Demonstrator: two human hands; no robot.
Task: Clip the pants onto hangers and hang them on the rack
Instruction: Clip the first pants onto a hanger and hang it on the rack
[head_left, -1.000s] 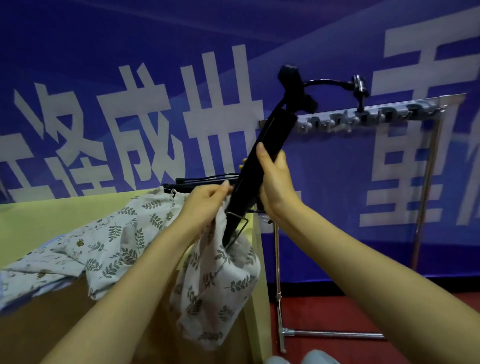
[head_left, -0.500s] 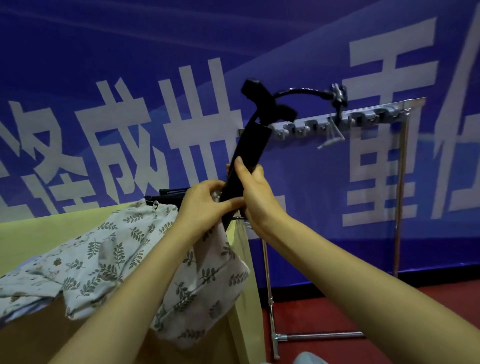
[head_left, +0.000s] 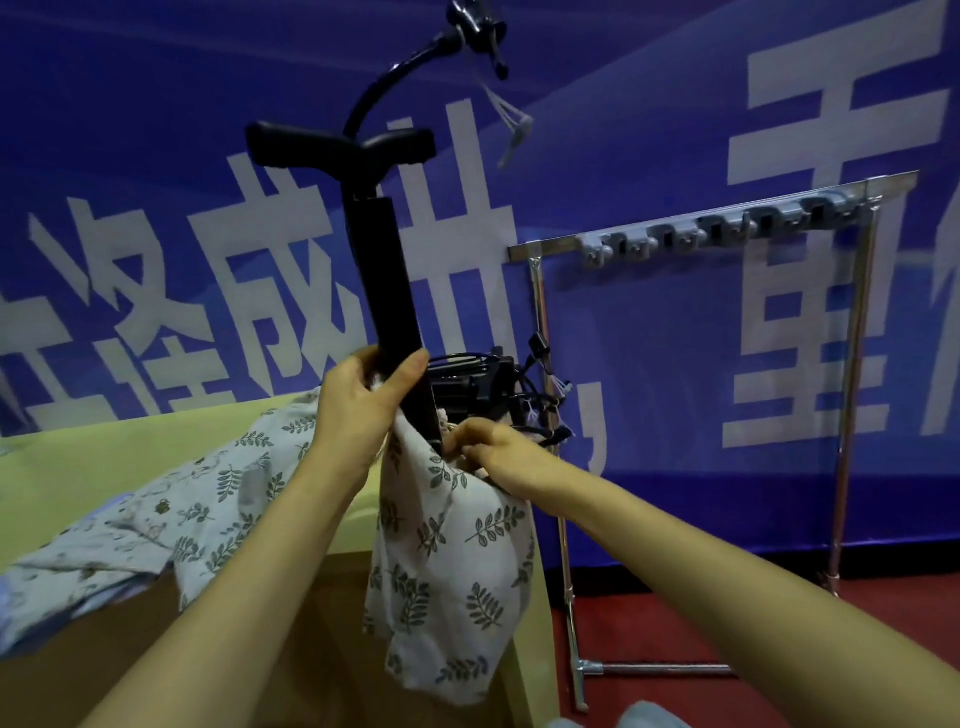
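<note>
A black clip hanger (head_left: 387, 270) stands almost upright at centre, its hook curving up past the top edge. My left hand (head_left: 363, 402) grips the hanger's bar near its lower end. White pants with a green leaf print (head_left: 441, 551) hang from that lower end over the table's corner and spread left across the table. My right hand (head_left: 493, 449) pinches the pants' waistband just below the hanger's lower clip. The clip itself is hidden by fingers and cloth. The metal rack (head_left: 727, 228) stands to the right with grey hooks along its top bar.
A yellow-green table (head_left: 130, 447) fills the lower left; its corner is under the pants. Several more black hangers (head_left: 483, 384) lie stacked at the table's far right edge. A blue banner with white characters covers the wall. Red floor lies under the rack.
The hanger has swung from leaning right to nearly upright. My right hand has dropped from the bar to the waistband; my left hand has moved up onto the bar. The view has shifted left.
</note>
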